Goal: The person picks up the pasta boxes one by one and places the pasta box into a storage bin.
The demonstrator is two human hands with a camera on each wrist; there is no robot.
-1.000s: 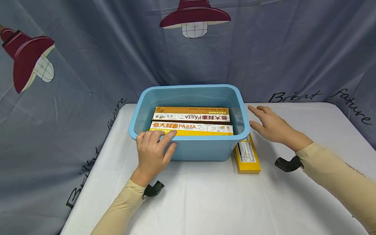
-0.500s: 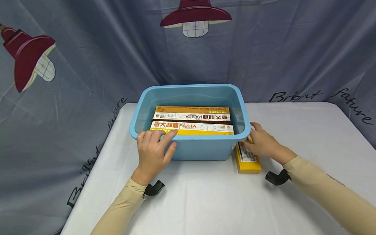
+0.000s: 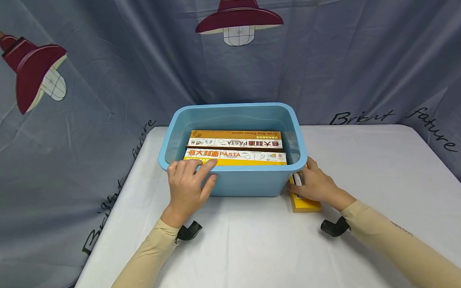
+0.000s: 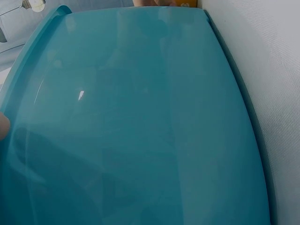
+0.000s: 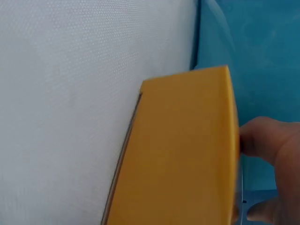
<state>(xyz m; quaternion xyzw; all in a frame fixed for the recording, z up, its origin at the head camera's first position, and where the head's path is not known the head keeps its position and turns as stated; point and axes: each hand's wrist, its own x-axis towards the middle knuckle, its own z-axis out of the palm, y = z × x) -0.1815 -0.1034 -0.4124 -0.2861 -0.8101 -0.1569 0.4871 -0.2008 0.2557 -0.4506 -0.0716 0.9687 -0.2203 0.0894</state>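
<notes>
A light-blue plastic bin (image 3: 245, 181) stands on the table, holding a white-and-yellow pasta box (image 3: 250, 158) and an orange-brown, white-banded pasta box (image 3: 235, 135) side by side. My left hand (image 3: 186, 188) grips the bin's front rim, fingers over the edge and thumb outside along the front wall. Beside the bin's right front corner lies a flat yellow box (image 3: 306, 205) with a white label, its far end partly hidden. Across that box reaches my right hand (image 3: 317, 185), pinching it with the thumb on its left side. The right wrist view shows the thumb (image 5: 265, 136) against the box's side.
A white cloth covers the table (image 3: 249, 253). Behind it hangs a grey-blue curtain (image 3: 327, 64) printed with red lamps and lettering. The bin's right wall is close beside my right hand.
My right hand has come down and in from the bin's right side onto the yellow box and taken hold of it. The left hand and the bin have stayed put.
</notes>
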